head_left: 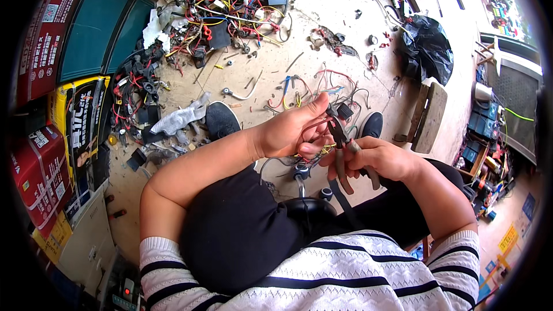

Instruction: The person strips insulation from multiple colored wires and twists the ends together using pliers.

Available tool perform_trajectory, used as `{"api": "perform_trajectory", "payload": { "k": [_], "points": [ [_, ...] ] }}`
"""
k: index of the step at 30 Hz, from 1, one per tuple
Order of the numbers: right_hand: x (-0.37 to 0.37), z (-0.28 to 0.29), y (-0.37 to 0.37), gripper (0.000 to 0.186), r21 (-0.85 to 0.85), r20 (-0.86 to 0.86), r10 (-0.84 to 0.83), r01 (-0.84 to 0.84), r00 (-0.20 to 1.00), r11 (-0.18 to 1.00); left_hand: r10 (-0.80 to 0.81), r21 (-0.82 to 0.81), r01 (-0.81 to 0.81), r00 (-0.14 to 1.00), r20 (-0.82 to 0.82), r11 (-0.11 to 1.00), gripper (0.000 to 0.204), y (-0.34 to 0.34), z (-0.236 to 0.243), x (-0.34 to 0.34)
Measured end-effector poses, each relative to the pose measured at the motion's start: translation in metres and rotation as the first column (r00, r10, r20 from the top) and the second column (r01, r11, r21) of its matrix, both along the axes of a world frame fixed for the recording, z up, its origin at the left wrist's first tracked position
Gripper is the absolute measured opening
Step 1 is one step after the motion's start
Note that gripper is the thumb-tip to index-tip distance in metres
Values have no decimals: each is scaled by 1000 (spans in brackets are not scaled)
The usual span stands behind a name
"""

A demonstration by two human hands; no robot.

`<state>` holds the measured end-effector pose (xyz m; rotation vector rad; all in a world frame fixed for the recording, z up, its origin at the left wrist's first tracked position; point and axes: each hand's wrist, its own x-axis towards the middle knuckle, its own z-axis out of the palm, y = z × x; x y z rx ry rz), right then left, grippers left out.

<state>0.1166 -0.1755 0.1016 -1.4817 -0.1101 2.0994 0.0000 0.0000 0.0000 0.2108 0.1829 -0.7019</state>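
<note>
My left hand (288, 131) is closed, with thumb and fingers pinching a wire that has a small black plug-like piece (344, 110) at its end. Fingers of my right hand (383, 158) wrap round the worn handles of a pair of pliers (340, 161). The dark jaws point up toward the left fingertips, close to the wire. Whether the jaws touch the wire I cannot tell. Below and beyond both hands, thin coloured wires (288, 93) lie loose on the floor.
A large heap of tangled wires (242, 0) covers the floor at the far left. A grey-white glove (181, 116) lies beside my left shoe (223, 120). Boxes (80, 129) are stacked at the left. To the right are a wooden stool (429, 116) and a black plastic bag (426, 46).
</note>
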Motion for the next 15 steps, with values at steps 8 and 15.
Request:
{"api": "perform_trajectory", "payload": {
  "k": [8,15],
  "points": [
    [-1,0,2,42,29,-9,-29,29,1000,999,-29,-21,30,999,25,999,69,-1,-16,-4],
    [-2,-2,-2,41,20,22,-27,27,999,999,-27,-20,27,999,26,999,68,-1,-16,-5]
  ]
}}
